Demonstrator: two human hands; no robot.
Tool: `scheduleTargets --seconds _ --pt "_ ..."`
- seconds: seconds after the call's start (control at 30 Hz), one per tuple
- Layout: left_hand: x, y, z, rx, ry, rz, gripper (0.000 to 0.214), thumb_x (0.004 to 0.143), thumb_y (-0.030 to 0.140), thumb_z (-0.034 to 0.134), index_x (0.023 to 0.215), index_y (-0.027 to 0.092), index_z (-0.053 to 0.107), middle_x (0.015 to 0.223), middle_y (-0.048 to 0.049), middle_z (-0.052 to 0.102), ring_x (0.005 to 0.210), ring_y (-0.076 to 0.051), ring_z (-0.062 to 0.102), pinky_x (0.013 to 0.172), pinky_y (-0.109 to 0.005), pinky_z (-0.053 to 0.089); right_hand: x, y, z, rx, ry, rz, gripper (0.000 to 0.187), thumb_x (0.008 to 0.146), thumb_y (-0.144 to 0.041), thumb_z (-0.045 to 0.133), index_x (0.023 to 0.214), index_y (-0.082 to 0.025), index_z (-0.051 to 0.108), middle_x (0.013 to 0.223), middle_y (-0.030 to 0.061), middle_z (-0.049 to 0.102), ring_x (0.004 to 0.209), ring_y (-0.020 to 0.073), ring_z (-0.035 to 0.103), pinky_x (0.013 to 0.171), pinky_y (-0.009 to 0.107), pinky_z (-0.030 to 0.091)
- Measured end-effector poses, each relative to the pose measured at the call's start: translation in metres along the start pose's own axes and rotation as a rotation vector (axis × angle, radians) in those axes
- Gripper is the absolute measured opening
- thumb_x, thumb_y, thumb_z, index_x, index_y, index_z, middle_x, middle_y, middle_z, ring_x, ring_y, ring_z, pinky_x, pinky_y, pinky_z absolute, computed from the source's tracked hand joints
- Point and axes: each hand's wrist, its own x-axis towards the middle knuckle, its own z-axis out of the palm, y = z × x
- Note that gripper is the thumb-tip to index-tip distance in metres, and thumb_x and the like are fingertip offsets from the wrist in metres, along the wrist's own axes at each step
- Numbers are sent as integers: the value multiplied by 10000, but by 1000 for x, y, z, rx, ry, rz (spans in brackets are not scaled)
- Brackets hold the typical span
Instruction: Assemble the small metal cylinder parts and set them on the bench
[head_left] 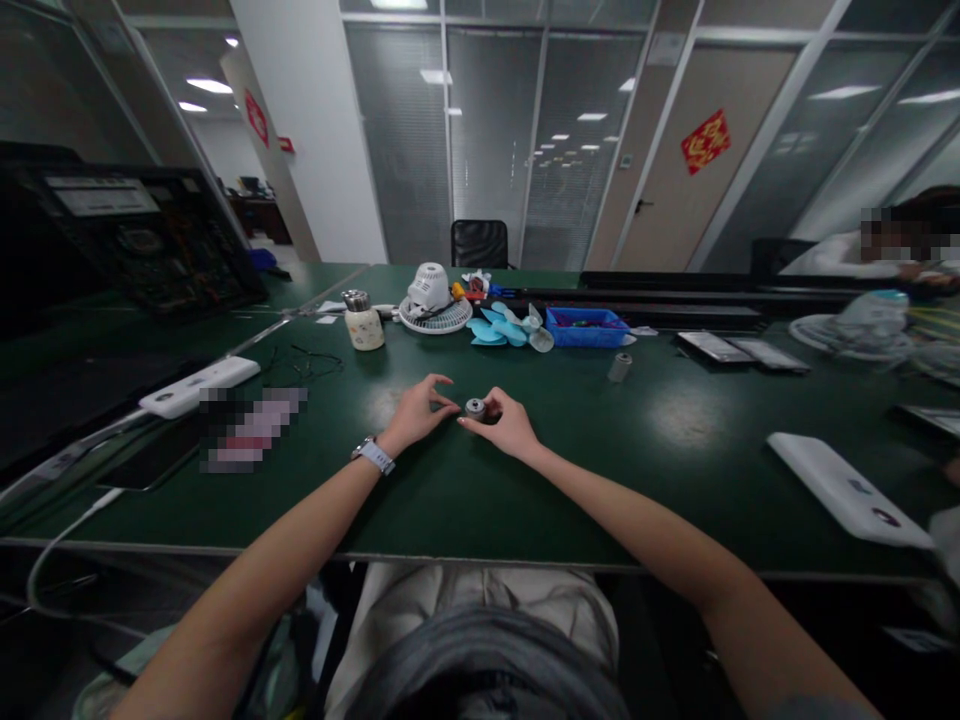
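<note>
A small grey metal cylinder [475, 408], with a dark spot in the middle of its top, stands upright on the green table [465, 500]. My right hand [508, 424] has its thumb and fingers around the cylinder from the right. Just left of it is my left hand [418, 415], its thumb and fingers apart and holding nothing, the fingertips close to the cylinder. A similar grey cylinder [619, 367] sits further back to the right.
Behind my hands are a white fan body on its grille [435, 315], light-blue fan blades [501, 325], a blue tray [587, 328] and a patterned bottle [364, 325]. White devices [844, 488] flank me. At far right, a person [832, 255] sits.
</note>
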Motion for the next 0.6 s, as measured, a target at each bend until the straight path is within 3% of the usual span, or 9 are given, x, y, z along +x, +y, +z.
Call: scheduleTargets --seconds 0.27,0.43,0.6 --pt "-2 2 4 39 -44 52 416 761 312 677 1136 236 510 858 -7 753 933 -225 674 846 -366 466 -3 10 -4 257 -52 88 377 640 -390 781 907 -177 622 940 62 712 863 188 670 808 344 524" --pt "-2 5 1 60 -29 31 409 769 322 678 1131 233 510 883 -6 750 957 -229 660 874 -374 447 6 20 -7 502 15 265 367 662 -358 776 956 -164 674 1020 89 715 952 206 666 901 356 503" --pt "-1 4 0 110 23 58 351 810 332 641 1124 235 516 915 -2 742 969 -235 633 877 -385 425 13 26 -14 736 74 404 248 749 -319 729 917 -139 697 944 67 728 916 179 662 927 321 473"
